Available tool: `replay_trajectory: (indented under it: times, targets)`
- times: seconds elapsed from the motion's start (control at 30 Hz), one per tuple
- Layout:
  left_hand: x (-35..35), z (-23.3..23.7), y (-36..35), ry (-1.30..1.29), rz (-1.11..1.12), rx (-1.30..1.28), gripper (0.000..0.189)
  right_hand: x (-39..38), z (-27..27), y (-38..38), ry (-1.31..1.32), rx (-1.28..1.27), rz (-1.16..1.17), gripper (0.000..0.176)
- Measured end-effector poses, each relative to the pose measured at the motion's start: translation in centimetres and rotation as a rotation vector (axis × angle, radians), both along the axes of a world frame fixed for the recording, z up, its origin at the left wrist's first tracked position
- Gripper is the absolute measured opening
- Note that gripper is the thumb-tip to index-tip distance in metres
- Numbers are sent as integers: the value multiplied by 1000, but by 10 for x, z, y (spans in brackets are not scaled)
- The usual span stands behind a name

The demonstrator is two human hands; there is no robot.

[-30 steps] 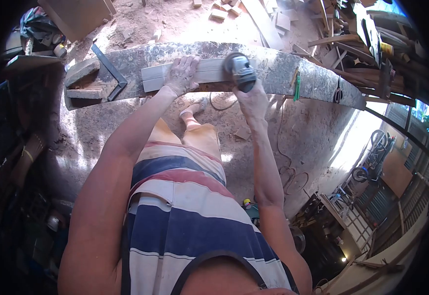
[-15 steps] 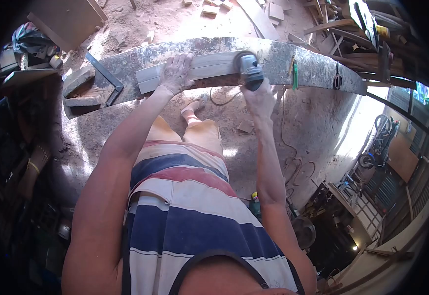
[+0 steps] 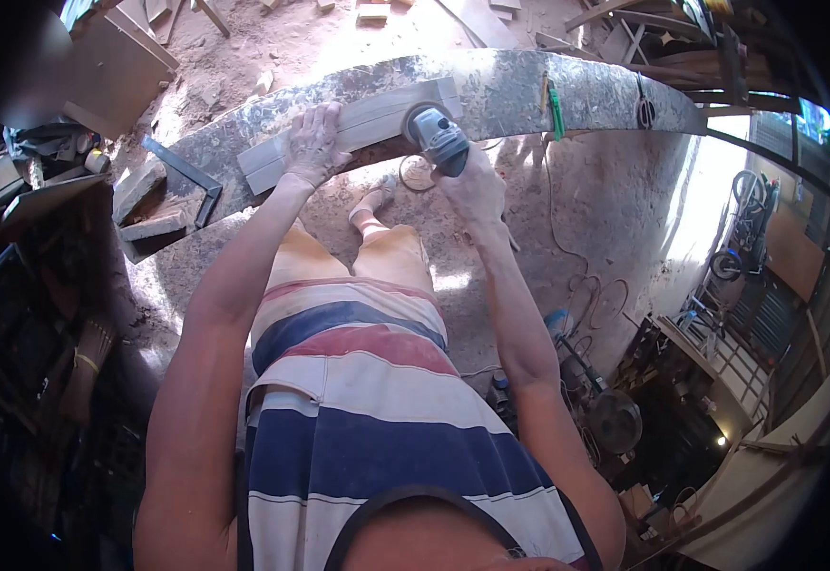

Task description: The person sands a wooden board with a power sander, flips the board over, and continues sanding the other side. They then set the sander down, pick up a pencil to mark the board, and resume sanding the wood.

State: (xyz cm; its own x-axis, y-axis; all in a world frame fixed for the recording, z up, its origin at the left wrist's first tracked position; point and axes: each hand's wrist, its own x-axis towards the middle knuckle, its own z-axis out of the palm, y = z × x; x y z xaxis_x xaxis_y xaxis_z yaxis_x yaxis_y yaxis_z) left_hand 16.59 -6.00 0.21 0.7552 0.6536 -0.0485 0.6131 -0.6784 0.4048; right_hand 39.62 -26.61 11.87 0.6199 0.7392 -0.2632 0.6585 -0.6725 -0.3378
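A pale wooden board point(image 3: 377, 112) lies along the worn workbench point(image 3: 500, 90). My left hand point(image 3: 315, 145) presses flat on the board's left half, fingers spread. In my right hand point(image 3: 472, 190) is a grey angle grinder point(image 3: 437, 136), its disc resting against the board's near edge toward the right end. The grinder's cord trails down to the dirt floor.
A metal try square point(image 3: 186, 176) and wood blocks point(image 3: 144, 195) lie at the bench's left end. A green tool point(image 3: 555, 98) and dark clamp point(image 3: 641, 107) sit on its right part. Offcuts litter the dirt floor beyond. Machines and cables stand at the lower right.
The view has swung, shifting the bench up and left. The grinder has slid left along the board's edge, closer to my left hand, which still presses on the board.
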Motion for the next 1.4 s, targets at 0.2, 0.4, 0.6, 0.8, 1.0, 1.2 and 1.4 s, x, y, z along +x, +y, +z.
replay_trajectory:
  times: [0.2,0.4,0.6,0.8,1.0,1.2,1.4]
  targets:
    - [0,-4,-1,-34,4,57,108,22,-1,-1,-218,-81,83,64]
    - [1,1,0,65,1,-5,109,31,6,-13,-239,27,-93,61]
    - [8,17,-5,11,-55,101,126,54,12,-54,241,213,-513,69]
    - [78,15,-20,-44,-79,110,128,78,-4,-62,358,214,-482,70]
    - [88,8,-22,30,-45,124,121,95,-24,-43,337,132,-385,69]
    - [90,11,-22,64,-13,103,117,102,-20,-20,304,96,-302,64]
    - [88,7,-23,8,6,98,118,100,-4,-8,90,63,-125,65]
